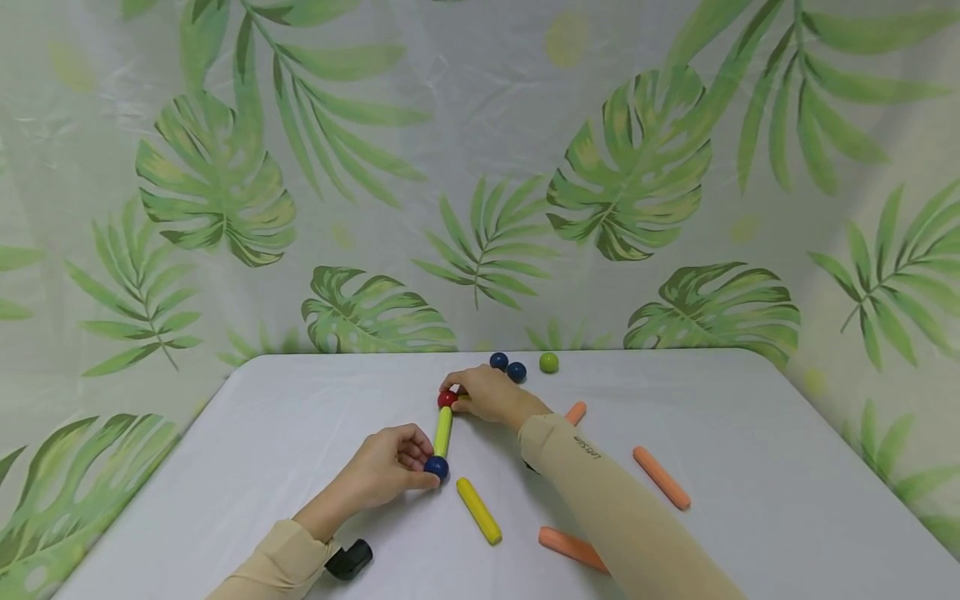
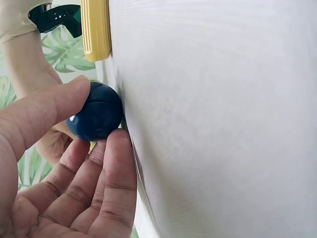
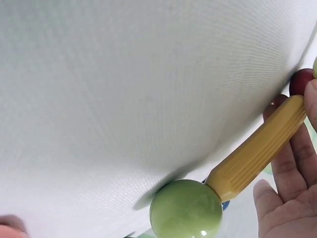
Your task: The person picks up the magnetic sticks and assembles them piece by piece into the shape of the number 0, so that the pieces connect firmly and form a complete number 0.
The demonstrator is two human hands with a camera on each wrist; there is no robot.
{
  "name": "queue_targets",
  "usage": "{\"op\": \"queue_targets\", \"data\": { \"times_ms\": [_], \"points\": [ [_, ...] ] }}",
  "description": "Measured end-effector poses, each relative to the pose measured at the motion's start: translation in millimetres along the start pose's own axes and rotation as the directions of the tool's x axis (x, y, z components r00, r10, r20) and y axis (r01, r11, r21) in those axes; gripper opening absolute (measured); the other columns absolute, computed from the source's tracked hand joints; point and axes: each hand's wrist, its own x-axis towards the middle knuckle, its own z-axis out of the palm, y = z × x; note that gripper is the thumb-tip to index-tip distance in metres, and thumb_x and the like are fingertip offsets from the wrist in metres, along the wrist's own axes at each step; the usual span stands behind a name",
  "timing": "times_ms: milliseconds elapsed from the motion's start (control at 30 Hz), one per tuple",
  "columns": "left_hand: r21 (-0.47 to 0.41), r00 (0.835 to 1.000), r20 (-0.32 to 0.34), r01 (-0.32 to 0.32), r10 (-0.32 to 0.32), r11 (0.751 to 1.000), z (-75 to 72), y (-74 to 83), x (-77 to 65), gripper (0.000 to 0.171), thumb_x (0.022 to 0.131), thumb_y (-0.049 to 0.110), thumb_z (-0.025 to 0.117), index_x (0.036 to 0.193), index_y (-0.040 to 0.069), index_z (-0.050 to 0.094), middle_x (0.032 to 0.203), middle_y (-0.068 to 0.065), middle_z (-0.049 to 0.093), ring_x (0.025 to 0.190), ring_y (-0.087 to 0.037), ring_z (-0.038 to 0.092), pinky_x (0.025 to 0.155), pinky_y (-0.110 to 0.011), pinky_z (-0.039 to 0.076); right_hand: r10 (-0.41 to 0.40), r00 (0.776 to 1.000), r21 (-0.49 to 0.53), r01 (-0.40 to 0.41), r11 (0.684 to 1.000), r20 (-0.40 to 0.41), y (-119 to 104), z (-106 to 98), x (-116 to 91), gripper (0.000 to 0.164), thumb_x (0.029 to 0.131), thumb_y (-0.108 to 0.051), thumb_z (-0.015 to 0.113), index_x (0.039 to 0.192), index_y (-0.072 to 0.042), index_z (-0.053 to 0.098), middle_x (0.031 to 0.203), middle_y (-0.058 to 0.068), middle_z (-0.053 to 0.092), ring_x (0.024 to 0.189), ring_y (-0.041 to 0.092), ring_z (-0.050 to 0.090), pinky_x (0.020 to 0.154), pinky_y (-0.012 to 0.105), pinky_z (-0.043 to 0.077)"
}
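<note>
My left hand [image 1: 386, 465] pinches a dark blue ball [image 1: 437, 468] between thumb and fingers; in the left wrist view the same blue ball [image 2: 96, 116] sits at the fingertips, close against the white tabletop. A yellow-green rod [image 1: 443, 433] runs from it up to a red ball [image 1: 447, 400]. The fingers and thumb of my right hand [image 1: 491, 395] grip that red ball. In the right wrist view a yellow rod [image 3: 257, 148] reaches from the red ball [image 3: 299, 83] to a green ball [image 3: 185, 210]. From the head view, the right hand hides most of this second rod.
A loose yellow rod [image 1: 478, 511] lies right of the left hand. Orange rods [image 1: 662, 477] are spread around the right forearm, which partly covers some. Two dark blue balls [image 1: 507, 367] and a green ball [image 1: 549, 362] stand at the white table's [image 1: 300, 400] back edge, before a leaf-patterned cloth [image 1: 480, 167].
</note>
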Motion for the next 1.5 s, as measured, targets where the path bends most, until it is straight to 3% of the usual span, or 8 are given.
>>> {"op": "queue_targets", "data": {
  "times_ms": [133, 333, 567, 733, 867, 1000, 1200, 1500],
  "points": [
    [0.007, 1.000, 0.022, -0.009, 0.009, 1.000, -1.7, -0.8, 0.2, 0.033, 0.082, 0.008, 0.093, 0.104, 0.008, 0.068, 0.094, -0.004, 0.070, 0.082, -0.014, 0.065, 0.073, -0.023, 0.053, -0.007, 1.000, 0.000, 0.007, 1.000, 0.004, -0.2, 0.5, 1.0, 0.030, 0.103, -0.020, 0.074, 0.132, -0.019, 0.073, 0.119, 0.007, 0.079, 0.106, 0.019, 0.074, 0.098, 0.037, 0.060],
    [0.027, 0.993, 0.095, -0.074, 0.071, 0.997, -5.3, -3.2, 2.2, 0.029, 0.088, 0.011, 0.089, 0.109, 0.013, 0.070, 0.099, -0.004, 0.071, 0.087, -0.015, 0.066, 0.075, -0.024, 0.053, -0.023, 1.000, 0.019, 0.023, 1.000, 0.014, 2.3, -0.2, 2.1, 0.029, 0.102, -0.019, 0.075, 0.131, -0.018, 0.073, 0.118, 0.008, 0.079, 0.104, 0.020, 0.072, 0.099, 0.039, 0.060],
    [0.000, 0.980, 0.175, -0.100, 0.098, 0.995, -9.7, -5.4, 3.1, 0.027, 0.093, 0.010, 0.084, 0.116, 0.012, 0.072, 0.106, -0.005, 0.072, 0.092, -0.017, 0.066, 0.080, -0.027, 0.054, -0.057, 0.996, 0.043, 0.054, 0.998, 0.069, 1.5, -9.3, -1.7, 0.043, 0.101, -0.020, 0.077, 0.143, -0.015, 0.067, 0.127, 0.014, 0.076, 0.113, 0.025, 0.072, 0.103, 0.041, 0.059],
    [-0.003, 0.974, 0.195, -0.118, 0.117, 0.993, -11.9, -6.9, 3.1, 0.027, 0.094, 0.008, 0.082, 0.120, 0.012, 0.073, 0.107, -0.005, 0.072, 0.094, -0.017, 0.066, 0.083, -0.027, 0.054, -0.067, 0.997, 0.043, 0.066, 0.997, 0.039, 1.3, -21.7, -13.1, 0.040, 0.103, -0.024, 0.075, 0.142, -0.014, 0.067, 0.131, 0.015, 0.074, 0.122, 0.029, 0.071, 0.103, 0.044, 0.058],
    [0.002, 0.973, 0.200, -0.119, 0.116, 0.993, -13.4, -7.9, 3.8, 0.028, 0.094, 0.008, 0.081, 0.121, 0.012, 0.073, 0.108, -0.005, 0.072, 0.096, -0.017, 0.067, 0.084, -0.027, 0.054, -0.022, 1.000, 0.024, 0.022, 0.999, 0.016, -0.7, -32.4, -31.1, 0.029, 0.103, -0.024, 0.075, 0.129, -0.013, 0.074, 0.113, 0.010, 0.077, 0.101, 0.022, 0.071, 0.092, 0.039, 0.060],
    [0.008, 0.974, 0.202, -0.106, 0.103, 0.994, -15.5, -8.1, 4.5, 0.028, 0.094, 0.009, 0.081, 0.121, 0.014, 0.073, 0.109, -0.005, 0.072, 0.097, -0.017, 0.067, 0.083, -0.030, 0.055, 0.024, 0.999, 0.039, -0.026, 0.999, 0.046, -2.9, -38.5, -53.2, 0.018, 0.101, -0.024, 0.077, 0.117, -0.015, 0.076, 0.094, 0.002, 0.074, 0.081, 0.013, 0.064, 0.078, 0.029, 0.056],
    [0.001, 0.973, 0.208, -0.099, 0.096, 0.995, -18.5, -7.1, 6.6, 0.029, 0.095, 0.009, 0.081, 0.122, 0.013, 0.073, 0.110, -0.006, 0.072, 0.097, -0.018, 0.067, 0.083, -0.032, 0.055, 0.060, 0.990, 0.135, -0.077, 0.988, 0.124, -8.5, -34.7, -86.1, 0.009, 0.100, -0.024, 0.079, 0.104, -0.017, 0.075, 0.082, 0.000, 0.073, 0.071, 0.011, 0.062, 0.071, 0.025, 0.050],
    [-0.008, 0.972, 0.212, -0.099, 0.098, 0.995, -19.0, -12.7, 6.2, 0.029, 0.095, 0.010, 0.081, 0.123, 0.013, 0.072, 0.112, -0.007, 0.071, 0.099, -0.019, 0.068, 0.081, -0.032, 0.055, 0.127, 0.970, 0.197, -0.168, 0.966, 0.205, -33.9, -10.4, -114.5, 0.016, 0.097, -0.026, 0.081, 0.106, -0.015, 0.073, 0.069, -0.001, 0.068, 0.063, 0.012, 0.061, 0.061, 0.024, 0.047]
  ]
}}
